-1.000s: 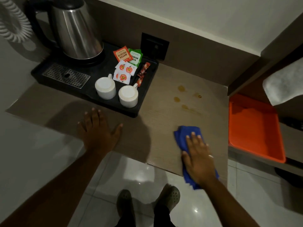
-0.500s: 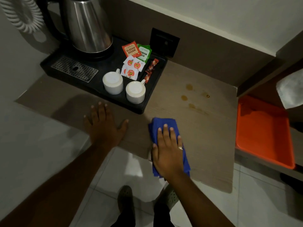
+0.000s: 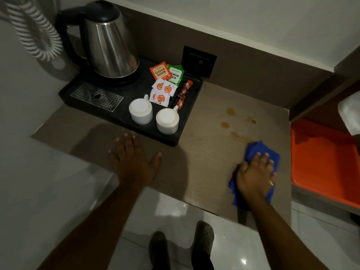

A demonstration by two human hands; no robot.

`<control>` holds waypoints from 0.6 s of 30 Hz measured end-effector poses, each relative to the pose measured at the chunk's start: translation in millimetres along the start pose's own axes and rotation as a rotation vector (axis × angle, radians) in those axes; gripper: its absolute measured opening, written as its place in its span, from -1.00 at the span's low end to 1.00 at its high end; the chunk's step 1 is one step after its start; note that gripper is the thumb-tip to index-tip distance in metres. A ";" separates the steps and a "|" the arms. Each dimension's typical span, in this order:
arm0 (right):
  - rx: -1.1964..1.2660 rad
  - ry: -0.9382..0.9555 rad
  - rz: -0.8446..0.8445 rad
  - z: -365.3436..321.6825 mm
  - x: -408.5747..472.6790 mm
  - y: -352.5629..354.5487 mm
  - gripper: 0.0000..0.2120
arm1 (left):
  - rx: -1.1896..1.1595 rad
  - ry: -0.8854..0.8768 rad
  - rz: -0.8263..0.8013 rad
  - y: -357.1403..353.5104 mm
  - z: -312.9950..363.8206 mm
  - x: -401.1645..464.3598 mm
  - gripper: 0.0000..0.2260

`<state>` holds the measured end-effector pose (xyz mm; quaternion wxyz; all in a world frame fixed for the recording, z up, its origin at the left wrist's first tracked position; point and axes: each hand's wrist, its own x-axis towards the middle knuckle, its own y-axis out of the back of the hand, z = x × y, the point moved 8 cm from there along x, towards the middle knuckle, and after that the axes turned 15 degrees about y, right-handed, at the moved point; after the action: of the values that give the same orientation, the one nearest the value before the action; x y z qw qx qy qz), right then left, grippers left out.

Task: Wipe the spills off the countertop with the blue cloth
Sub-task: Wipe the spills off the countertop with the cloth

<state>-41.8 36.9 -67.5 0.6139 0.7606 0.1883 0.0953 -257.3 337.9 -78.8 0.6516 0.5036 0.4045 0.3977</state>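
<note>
The brown worktop fills the middle of the frame, from the left side to the right side. A black tray takes the upper left part of it. In the upper left corner of the tray stands a steel kettle with a black handle. In front of the kettle a metal drip grid lies in the tray. Two white cups stand upside down at the lower edge of the tray, side by side. Above them lie tea bags in orange and green packets and some small white sachets.

At the right edge of the frame an orange tray sits just beside the end of the worktop, on a lower level.

The left hand lies flat on the worktop at lower centre, palm down, fingers spread wide, holding nothing; its fingertips are near the front edge of the black tray.

The right hand is at lower right, pressing down on the blue cloth with fingers stretched over it. The cloth lies crumpled on the worktop near its right end, and it shows above and below the hand.

The spills are small amber spots on the worktop at centre right, above the cloth; the lowest, faint one is just beside the upper corner of the cloth, and the others are apart from it.
</note>
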 end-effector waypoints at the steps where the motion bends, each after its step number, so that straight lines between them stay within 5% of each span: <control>1: 0.002 0.084 -0.016 -27.8 -3.2 -7.4 -0.43 | -0.006 0.005 -0.003 0.0 2.5 0.4 -0.09; 4: -0.032 0.446 -0.083 -94.9 -38.6 -28.9 -0.42 | -0.033 0.020 -0.001 0.8 7.1 1.7 -0.07; 7: -0.027 0.660 -0.153 -73.8 -58.6 -25.2 -0.43 | -0.031 0.020 0.009 1.0 7.7 2.8 -0.06; 13: -0.008 0.321 -0.080 47.7 3.2 9.2 -0.41 | -0.007 0.031 0.006 -2.2 5.2 6.8 -0.05; 18: 0.007 0.108 -0.031 19.7 57.9 15.1 -0.43 | -0.003 0.044 0.015 -5.9 4.6 9.3 -0.05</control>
<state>20.9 39.9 -62.3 0.6017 0.7534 0.2334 0.1259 -249.0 343.9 -85.0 0.6402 0.4970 0.4145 0.4140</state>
